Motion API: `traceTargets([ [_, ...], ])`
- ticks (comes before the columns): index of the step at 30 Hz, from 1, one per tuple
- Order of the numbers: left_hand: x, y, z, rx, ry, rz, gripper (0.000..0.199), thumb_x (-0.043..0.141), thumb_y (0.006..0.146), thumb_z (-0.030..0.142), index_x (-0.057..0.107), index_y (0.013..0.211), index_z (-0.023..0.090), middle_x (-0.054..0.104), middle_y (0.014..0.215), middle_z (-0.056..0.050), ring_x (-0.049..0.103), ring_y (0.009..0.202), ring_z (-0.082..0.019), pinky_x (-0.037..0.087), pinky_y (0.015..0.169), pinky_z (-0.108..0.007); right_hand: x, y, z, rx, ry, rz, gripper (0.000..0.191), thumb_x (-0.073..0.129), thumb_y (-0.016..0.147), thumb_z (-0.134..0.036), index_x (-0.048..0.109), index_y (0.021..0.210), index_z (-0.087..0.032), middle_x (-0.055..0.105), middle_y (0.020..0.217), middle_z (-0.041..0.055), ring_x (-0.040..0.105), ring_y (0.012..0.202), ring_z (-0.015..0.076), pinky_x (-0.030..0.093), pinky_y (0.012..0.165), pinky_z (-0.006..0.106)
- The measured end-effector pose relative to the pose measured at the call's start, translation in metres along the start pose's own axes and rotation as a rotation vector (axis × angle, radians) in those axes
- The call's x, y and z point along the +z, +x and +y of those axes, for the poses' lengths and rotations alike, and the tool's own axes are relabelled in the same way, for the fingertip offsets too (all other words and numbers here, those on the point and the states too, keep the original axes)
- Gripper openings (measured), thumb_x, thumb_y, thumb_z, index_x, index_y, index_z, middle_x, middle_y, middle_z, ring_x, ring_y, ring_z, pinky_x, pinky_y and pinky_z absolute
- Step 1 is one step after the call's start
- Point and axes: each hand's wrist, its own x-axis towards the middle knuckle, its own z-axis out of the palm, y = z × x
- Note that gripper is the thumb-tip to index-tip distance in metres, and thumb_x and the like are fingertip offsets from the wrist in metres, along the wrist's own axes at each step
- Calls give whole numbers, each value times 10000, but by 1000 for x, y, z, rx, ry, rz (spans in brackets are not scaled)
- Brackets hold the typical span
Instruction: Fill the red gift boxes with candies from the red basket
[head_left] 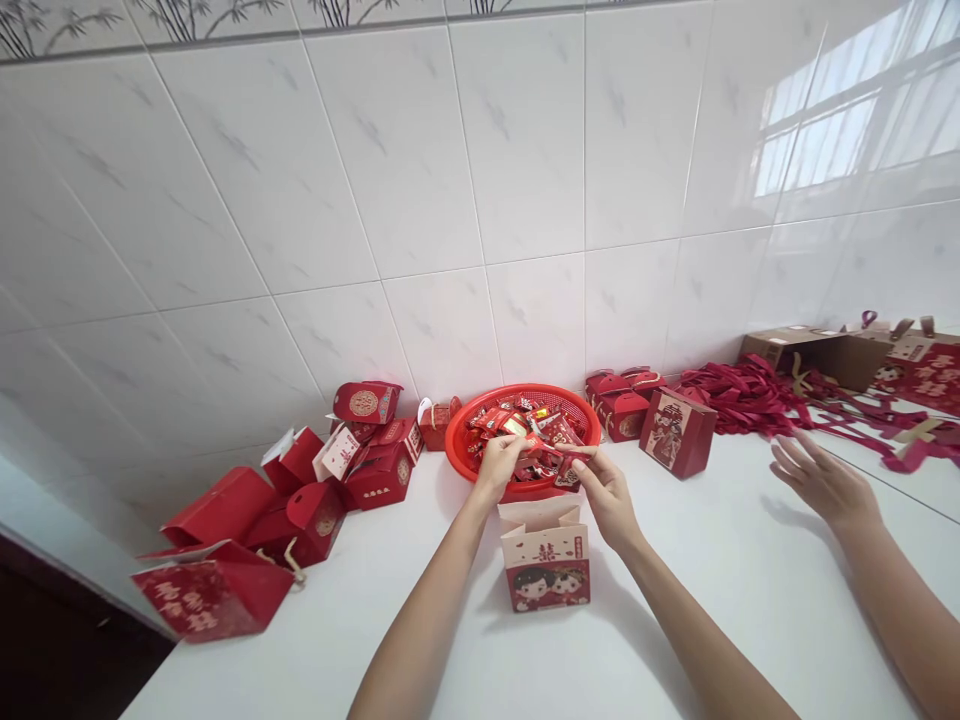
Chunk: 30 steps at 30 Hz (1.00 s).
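Observation:
Above the near rim of a red plastic basket (459, 455) full of wrapped candies (517, 415), my left hand (501, 466) pinches a small red-wrapped candy (534, 446). Beside it on the right, my right hand (609, 496) is closed, thumb and index finger against a red wrapper; the candies behind blur its outline, and I cannot tell whether it is a separate piece. Just below both hands stands an upright paper gift bag (546, 560), its top open, cream above and red below, with two cartoon figures on the front.
Another person's hand (829, 485) hovers at the right, fingers spread. Red gift boxes (379, 470) crowd the left side; more red boxes (619, 405) and a printed box (677, 432) stand right of the basket. Dark red ribbons (739, 395) lie near a cardboard box (821, 350) by the tiled wall.

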Motion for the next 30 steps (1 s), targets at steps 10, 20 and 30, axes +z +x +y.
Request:
traceTargets([
  [10, -3, -1, 0, 37, -11, -50, 423, 831, 520, 369, 452, 512, 180, 473, 538, 61, 505, 574, -107, 503, 641, -279, 3, -2, -4, 24, -110, -96, 312, 737, 785, -539, 725, 922, -259, 716, 1141, 64, 642, 896, 229, 519, 790, 353],
  [20, -4, -9, -2, 252, 183, -52, 427, 753, 583, 347, 372, 474, 187, 406, 514, 58, 384, 527, -78, 340, 526, -218, 3, -4, -4, 42, -72, -72, 287, 734, 799, -515, 711, 913, -253, 683, 1261, 70, 657, 969, 249, 525, 849, 383],
  [30, -5, -8, -5, 236, 187, -62, 408, 746, 594, 348, 387, 481, 191, 423, 515, 56, 412, 534, -90, 361, 557, -237, 2, -3, 0, 6, -19, -6, 269, 762, 784, -499, 729, 905, -260, 643, 1333, 76, 597, 1206, 307, 505, 973, 443],
])
